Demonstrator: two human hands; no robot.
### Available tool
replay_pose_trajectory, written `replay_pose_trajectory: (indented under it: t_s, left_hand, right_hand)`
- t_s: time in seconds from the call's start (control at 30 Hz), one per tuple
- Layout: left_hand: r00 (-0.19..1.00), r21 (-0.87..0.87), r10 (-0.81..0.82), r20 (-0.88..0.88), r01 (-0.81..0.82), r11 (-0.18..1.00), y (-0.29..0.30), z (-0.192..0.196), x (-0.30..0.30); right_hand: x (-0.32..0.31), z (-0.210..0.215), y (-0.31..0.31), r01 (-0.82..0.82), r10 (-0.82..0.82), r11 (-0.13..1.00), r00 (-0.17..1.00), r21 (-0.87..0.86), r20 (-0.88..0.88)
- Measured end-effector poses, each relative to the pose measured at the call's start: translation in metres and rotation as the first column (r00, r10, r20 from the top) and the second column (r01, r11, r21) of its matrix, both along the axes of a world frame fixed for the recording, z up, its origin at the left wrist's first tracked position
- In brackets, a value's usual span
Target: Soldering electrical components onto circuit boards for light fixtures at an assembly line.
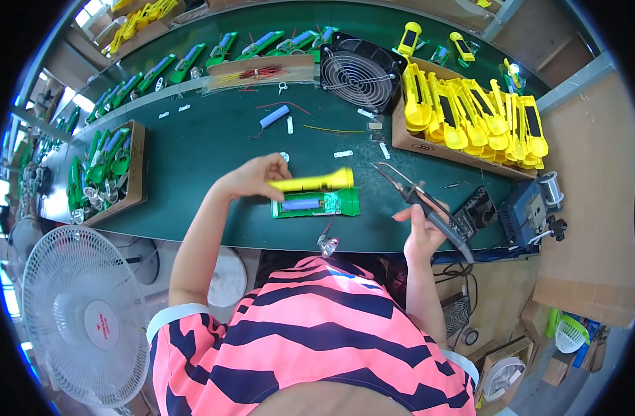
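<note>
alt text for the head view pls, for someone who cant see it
Seen from above, a person's left hand holds a yellow plastic flashlight shell over a green flashlight half with a blue battery on a dark green workbench, while the right hand grips a black soldering iron. A cardboard box of yellow flashlight shells sits to the right.
</note>
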State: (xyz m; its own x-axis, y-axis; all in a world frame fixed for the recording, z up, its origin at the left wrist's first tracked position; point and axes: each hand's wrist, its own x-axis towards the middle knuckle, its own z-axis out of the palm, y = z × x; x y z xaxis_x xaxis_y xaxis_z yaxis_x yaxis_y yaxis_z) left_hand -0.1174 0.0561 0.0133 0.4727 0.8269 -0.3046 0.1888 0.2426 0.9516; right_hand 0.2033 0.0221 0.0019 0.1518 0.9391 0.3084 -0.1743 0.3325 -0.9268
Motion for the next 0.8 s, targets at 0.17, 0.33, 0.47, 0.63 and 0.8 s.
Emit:
replay_pose_trajectory:
  t_s: [0.17,0.33,0.47,0.63,0.8]
  left_hand:
    - [0.97,0.14,0.226,-0.085,-0.213,0.967,-0.015,0.022,0.017]
    - [0.815,0.695,0.482,-0.323,-0.141,0.705,-0.058,0.021,0.062]
    - [0.686,0.853,0.658,-0.312,-0.104,0.512,-0.086,-0.02,0.072]
    - [0.675,0.781,0.654,-0.342,-0.183,0.597,-0.079,-0.024,0.07]
    - [0.744,0.486,0.622,-0.245,-0.46,0.743,-0.074,-0.018,0.069]
  right_hand:
    - [-0.008,-0.009,0.006,-0.162,0.117,0.977,0.949,0.135,0.292]
    - [-0.027,-0.009,-0.001,-0.164,0.13,0.978,0.963,0.13,0.235]
    - [-0.052,-0.014,-0.01,-0.106,0.043,0.986,0.911,0.132,0.41]
    - [-0.059,-0.007,-0.019,-0.135,0.078,0.99,0.733,0.032,0.676]
    - [-0.072,-0.007,-0.017,-0.128,-0.022,0.98,0.689,0.151,0.724]
